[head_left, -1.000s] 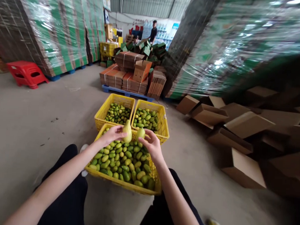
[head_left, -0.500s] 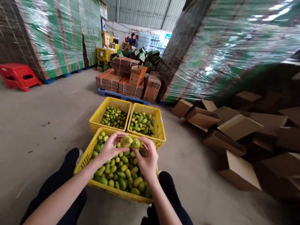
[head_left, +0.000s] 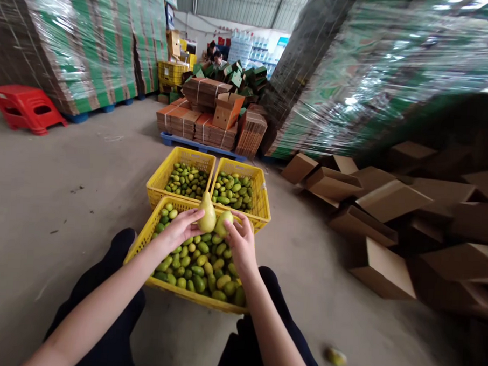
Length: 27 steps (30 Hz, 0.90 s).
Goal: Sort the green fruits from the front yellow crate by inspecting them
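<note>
My left hand (head_left: 181, 229) is closed on a pear-shaped yellow-green fruit (head_left: 206, 216), held upright with its narrow neck up. Beside it, my right hand (head_left: 240, 238) grips a rounder light-green fruit (head_left: 224, 223) between thumb and fingers. The two fruits are side by side, almost touching. Both hands are above the back part of the near yellow crate (head_left: 190, 299), which holds many oval fruits (head_left: 200, 270) from dark green to yellow. What the undersides of the held fruits look like is hidden.
Behind the near crate stand a left yellow crate (head_left: 158, 184) and a right yellow crate (head_left: 263, 205) with similar fruit. One fruit (head_left: 335, 357) lies on the floor. Cardboard boxes (head_left: 392, 200) pile up at right; flattened cartons (head_left: 214, 130) fill a pallet ahead. A red stool (head_left: 26, 109) stands left.
The fruit in my left hand has turned neck-up, and the right one shows more of its length. My hands stay close together over the crate. The camera view has shifted slightly.
</note>
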Motion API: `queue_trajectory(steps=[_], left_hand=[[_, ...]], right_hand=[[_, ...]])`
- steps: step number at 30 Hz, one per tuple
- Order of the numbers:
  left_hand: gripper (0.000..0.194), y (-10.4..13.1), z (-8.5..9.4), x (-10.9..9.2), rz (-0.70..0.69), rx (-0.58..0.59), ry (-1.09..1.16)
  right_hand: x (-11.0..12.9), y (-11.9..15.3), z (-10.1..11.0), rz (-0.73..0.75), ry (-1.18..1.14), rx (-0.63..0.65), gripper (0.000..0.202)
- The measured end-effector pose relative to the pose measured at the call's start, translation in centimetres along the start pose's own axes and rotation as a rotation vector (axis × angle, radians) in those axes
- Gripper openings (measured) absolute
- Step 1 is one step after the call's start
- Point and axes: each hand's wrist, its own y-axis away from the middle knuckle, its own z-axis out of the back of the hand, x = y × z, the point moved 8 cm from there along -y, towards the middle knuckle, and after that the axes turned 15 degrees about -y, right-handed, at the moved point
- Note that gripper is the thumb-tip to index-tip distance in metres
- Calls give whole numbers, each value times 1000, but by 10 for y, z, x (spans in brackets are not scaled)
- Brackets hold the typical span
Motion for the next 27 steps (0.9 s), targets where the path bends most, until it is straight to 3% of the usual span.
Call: queue_trajectory(steps=[5,7,10,14,18,20,23,27], left_hand=[[44,-1,1,1,-9,-62,-153],[45,1,-2,3,-26,-95,-240],[44,5,-10,2,-112,-107,-356],[38,11,-19,-4,-176,8,-334],[35,9,-5,-13,-231,-73,-416],[41,4,-6,-7,-185,-17,-447],[37,-1,-18,6,-103,161,-374],[46,-2,-20,4,-98,175,-271]], right_hand=[[-14,-3,-5,-5,46,64,41],[-27,-3,-8,-79,16,101,33],[-41,-2,-11,-196,-69,118,36],[-41,0,-14,-264,-90,147,43],[-32,2,-15,-283,-207,172,35],[-29,4,-16,-294,-289,169,34],[-29,8,-19,-345,-355,189,36],[-29,15,-30,-420,-534,264,30]])
